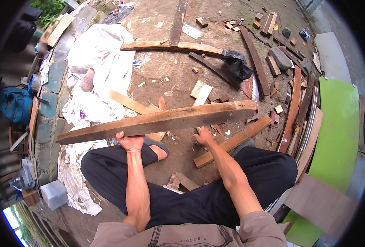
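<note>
A long wooden beam [162,120], dark on its near side and paler on top, lies slantwise across the space before my knees, its right end higher in view. My left hand [131,142] is closed on it from below, left of its middle. Under the beam's right half, my right hand [205,136] has its fingers curled beside a small pale wooden end; what they hold is partly hidden. A shorter wooden plank [232,141] lies just right of that hand, near my right foot. Pale wood offcuts [201,91] lie beyond the beam.
A crumpled white sheet [100,61] covers ground at the left. Dark planks [254,61], a black plastic bag [237,65] and a grey stone [279,58] lie at the far right. Long boards and a green panel [337,131] line the right side. A blue bag [16,105] sits far left.
</note>
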The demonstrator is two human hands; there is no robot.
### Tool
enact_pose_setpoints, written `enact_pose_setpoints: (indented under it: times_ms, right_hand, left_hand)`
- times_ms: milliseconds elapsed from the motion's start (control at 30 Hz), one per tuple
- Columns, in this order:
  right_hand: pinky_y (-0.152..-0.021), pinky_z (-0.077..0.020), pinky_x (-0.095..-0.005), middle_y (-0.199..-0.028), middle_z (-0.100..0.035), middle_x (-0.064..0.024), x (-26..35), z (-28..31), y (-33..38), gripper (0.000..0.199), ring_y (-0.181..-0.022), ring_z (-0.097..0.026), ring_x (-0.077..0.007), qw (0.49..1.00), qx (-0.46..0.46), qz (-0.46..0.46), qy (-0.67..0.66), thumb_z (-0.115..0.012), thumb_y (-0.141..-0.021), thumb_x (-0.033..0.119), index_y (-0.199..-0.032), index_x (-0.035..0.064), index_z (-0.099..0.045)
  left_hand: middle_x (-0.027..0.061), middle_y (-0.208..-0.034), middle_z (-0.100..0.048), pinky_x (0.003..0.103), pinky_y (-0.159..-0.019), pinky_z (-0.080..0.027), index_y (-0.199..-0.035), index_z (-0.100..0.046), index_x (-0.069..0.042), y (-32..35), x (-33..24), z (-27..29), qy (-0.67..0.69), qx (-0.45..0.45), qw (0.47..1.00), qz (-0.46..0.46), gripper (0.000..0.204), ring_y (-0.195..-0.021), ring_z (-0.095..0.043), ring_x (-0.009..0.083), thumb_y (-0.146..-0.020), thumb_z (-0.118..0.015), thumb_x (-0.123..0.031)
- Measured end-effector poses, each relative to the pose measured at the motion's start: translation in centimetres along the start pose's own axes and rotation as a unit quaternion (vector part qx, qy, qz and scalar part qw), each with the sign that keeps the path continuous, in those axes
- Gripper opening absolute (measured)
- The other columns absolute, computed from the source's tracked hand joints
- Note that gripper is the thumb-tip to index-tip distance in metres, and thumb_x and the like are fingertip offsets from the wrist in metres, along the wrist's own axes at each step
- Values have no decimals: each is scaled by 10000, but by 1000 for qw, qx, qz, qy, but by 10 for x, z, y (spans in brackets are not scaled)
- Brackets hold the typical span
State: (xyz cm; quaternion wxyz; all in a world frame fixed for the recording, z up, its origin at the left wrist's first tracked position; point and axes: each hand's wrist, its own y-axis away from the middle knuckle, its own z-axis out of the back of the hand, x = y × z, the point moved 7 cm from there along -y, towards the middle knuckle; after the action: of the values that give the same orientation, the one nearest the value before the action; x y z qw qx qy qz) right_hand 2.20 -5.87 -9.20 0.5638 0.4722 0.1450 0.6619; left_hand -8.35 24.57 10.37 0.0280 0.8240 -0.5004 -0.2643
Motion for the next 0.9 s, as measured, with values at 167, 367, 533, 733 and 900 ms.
enact_pose_setpoints:
  times_ms: [167, 367, 533, 733, 900]
  right_hand:
    - [-1157, -275, -444, -1546, -345, -132, 7, -20, -39, 629, -1414, -320, -329, 990, -4, 91, 107, -516, -943, 439, -1460, 102, -394]
    - [-1155, -245, -441, -1467, -439, -132, -17, -45, -84, 535, -1370, -360, -318, 979, -109, 168, 23, -429, -971, 437, -1389, 106, -476]
    - [-1102, -332, -459, -1394, -506, -188, 6, -44, -67, 498, -1288, -455, -376, 942, -206, 228, 135, -541, -907, 369, -1310, 76, -541]
    - [-977, -466, -474, -1299, -559, -238, 33, 0, 2, 556, -1195, -544, -405, 996, -28, 54, 65, -623, -832, 449, -1226, 57, -616]
    - [-954, -486, -488, -1271, -545, -256, 38, 19, 59, 535, -1135, -580, -428, 995, -68, -12, 77, -638, -812, 459, -1184, 74, -655]
  left_hand:
    - [13, -1201, -612, 462, -1054, -426, -1182, -617, -146, -3, -17, -4, 95, 114, 988, -34, 544, -1140, -574, 217, -661, -730, -255]
    - [29, -1196, -600, 490, -1074, -398, -1310, -534, -167, -8, -31, -19, 53, 56, 989, -122, 588, -1210, -532, 248, -776, -714, -335]
    - [89, -1221, -571, 546, -1107, -343, -1402, -448, -162, -13, -45, -17, -22, -44, 987, -151, 644, -1186, -532, 263, -894, -603, -527]
    - [63, -1270, -464, 442, -1083, -355, -1430, -357, -150, -38, -39, -14, -159, -202, 948, -188, 788, -1217, -451, 212, -902, -433, -731]
    - [94, -1190, -475, 410, -963, -422, -1371, -337, -111, -38, -33, -18, -193, -212, 926, -244, 696, -1129, -488, 227, -933, -508, -624]
